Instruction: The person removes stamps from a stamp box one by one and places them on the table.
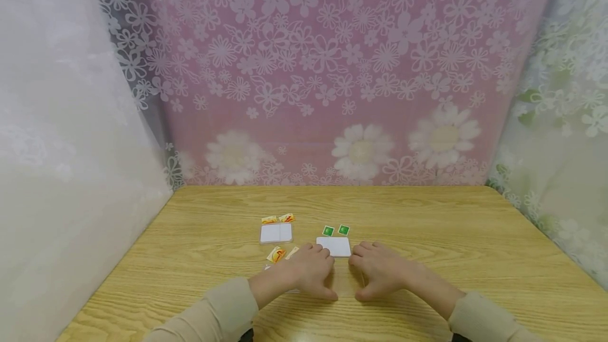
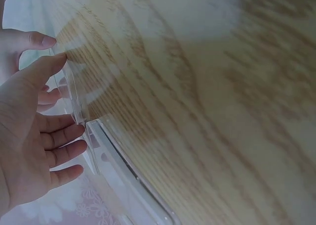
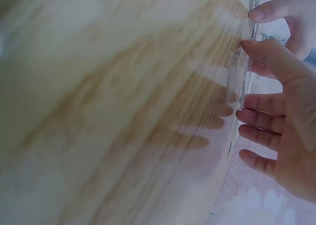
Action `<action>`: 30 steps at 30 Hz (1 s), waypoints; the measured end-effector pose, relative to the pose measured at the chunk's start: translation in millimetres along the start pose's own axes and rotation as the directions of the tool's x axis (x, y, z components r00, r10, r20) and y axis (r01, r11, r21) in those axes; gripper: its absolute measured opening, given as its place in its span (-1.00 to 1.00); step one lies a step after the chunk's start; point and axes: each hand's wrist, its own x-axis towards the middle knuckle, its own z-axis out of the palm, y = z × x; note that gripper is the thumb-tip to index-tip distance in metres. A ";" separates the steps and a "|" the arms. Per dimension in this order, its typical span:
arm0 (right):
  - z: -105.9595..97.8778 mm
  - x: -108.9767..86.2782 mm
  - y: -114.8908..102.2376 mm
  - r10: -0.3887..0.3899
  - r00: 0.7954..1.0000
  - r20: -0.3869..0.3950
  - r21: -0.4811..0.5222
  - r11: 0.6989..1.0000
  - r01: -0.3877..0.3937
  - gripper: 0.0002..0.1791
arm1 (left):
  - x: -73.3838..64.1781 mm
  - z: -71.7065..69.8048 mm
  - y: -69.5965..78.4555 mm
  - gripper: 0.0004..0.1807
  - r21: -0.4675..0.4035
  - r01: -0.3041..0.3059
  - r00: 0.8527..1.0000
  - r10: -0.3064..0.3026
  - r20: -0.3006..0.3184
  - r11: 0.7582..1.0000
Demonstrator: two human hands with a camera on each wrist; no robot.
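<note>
My left hand (image 1: 311,271) and right hand (image 1: 381,269) face each other on the table. Between them lies a clear plastic case part (image 3: 238,81), flat and low. Each hand holds it from one side, thumb at its near edge and index finger towards the far end; the other fingers are spread. Just beyond it is a white rectangular stack, perhaps cards (image 1: 334,247), whose edge also shows in the left wrist view inside a clear-walled case (image 2: 126,170). Two small green cards (image 1: 328,231) lie behind this white rectangle.
Left of centre stands another white-filled clear case (image 1: 276,233), with two yellow-orange cards (image 1: 286,218) behind it. Nearer, another yellow-orange card (image 1: 276,254) lies beside my left hand; a further case there is mostly hidden by my forearm. A flowered curtain (image 1: 323,94) hangs beyond the table (image 1: 427,215).
</note>
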 end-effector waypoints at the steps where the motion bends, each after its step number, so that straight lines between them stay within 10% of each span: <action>1: -0.1 0.1 0.0 -0.001 1.000 0.001 0.008 1.000 0.001 -0.54 | 0.5 0.7 0.0 -0.46 -0.001 -0.002 1.000 0.002 -0.004 1.000; 30: -6.3 25.4 30.9 -0.013 0.977 -0.215 -0.057 0.998 0.001 -0.39 | 21.7 -5.9 -36.0 -0.38 0.009 0.071 0.986 -0.069 -0.150 0.997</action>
